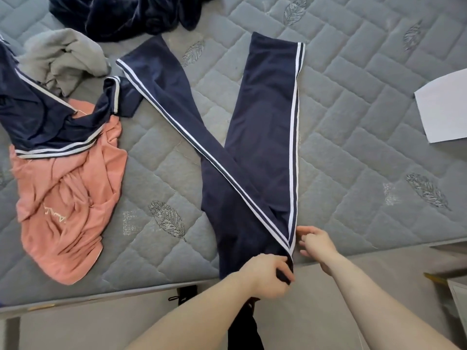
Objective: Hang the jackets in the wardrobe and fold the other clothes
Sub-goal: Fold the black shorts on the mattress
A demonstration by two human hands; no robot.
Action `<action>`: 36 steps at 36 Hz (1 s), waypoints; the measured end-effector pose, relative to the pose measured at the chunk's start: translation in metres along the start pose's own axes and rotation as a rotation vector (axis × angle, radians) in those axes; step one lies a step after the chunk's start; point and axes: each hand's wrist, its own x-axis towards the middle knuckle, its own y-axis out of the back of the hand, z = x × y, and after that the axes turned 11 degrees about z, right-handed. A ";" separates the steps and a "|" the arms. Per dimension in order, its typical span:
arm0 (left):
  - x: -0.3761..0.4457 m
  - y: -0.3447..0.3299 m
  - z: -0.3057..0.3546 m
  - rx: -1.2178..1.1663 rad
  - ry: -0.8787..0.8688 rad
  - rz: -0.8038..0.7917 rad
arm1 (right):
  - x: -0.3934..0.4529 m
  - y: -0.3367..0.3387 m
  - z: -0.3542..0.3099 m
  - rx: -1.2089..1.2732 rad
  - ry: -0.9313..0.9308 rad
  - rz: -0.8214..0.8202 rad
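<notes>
Two bare forearms reach up from the bottom of the view to the near edge of the mattress [353, 102], a grey quilted surface with leaf motifs. On it lie the navy trousers [252, 152], white stripes down each side, the two legs spread apart in a V toward the far side of the mattress and meeting at the waist on its near edge. The left hand [267, 275] grips the waistband there, fingers curled around a bunch of the dark fabric, which hangs over the mattress edge. The right hand [317, 245] sits just beside the striped seam of the trousers, fingers loosely bent and holding nothing, fingertips close to the stripe; whether they touch it cannot be told.

Toward the left side of the mattress lies a crumpled pink garment [68, 198], with a navy striped top [45, 120] partly over it. Beyond those sits a grey garment [60, 56], and at the far edge a dark velvety garment [121, 16]. A white sheet [444, 107] lies at the mattress's right side.
</notes>
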 end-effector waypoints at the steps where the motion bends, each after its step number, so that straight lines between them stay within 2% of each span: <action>1: -0.002 0.004 -0.006 -0.064 0.028 0.033 | 0.001 0.000 -0.002 -0.043 0.046 0.043; 4: -0.009 0.025 -0.029 -0.231 0.090 0.263 | -0.001 -0.002 -0.017 -0.114 0.246 0.197; 6: -0.013 0.046 -0.046 -0.297 0.116 0.459 | -0.009 -0.010 -0.031 -0.074 0.391 0.227; 10: -0.021 0.099 -0.077 -0.314 0.199 0.767 | -0.028 -0.043 -0.061 -0.057 0.586 0.089; 14: -0.017 0.154 -0.102 -0.163 0.271 0.889 | -0.045 -0.085 -0.097 -0.128 0.711 -0.018; 20: 0.019 0.224 -0.131 0.112 0.379 0.826 | -0.049 -0.140 -0.155 -0.276 0.834 0.006; 25: 0.063 0.272 -0.135 0.284 0.527 0.582 | -0.032 -0.165 -0.182 -0.457 0.856 0.059; 29: 0.086 0.275 -0.140 0.447 0.567 0.378 | -0.014 -0.170 -0.187 -0.522 0.847 0.122; 32: 0.089 0.269 -0.145 0.496 0.545 0.390 | -0.005 -0.169 -0.188 -0.399 0.829 0.162; 36: 0.085 0.271 -0.148 0.543 0.527 0.365 | -0.005 -0.151 -0.190 0.042 0.705 0.044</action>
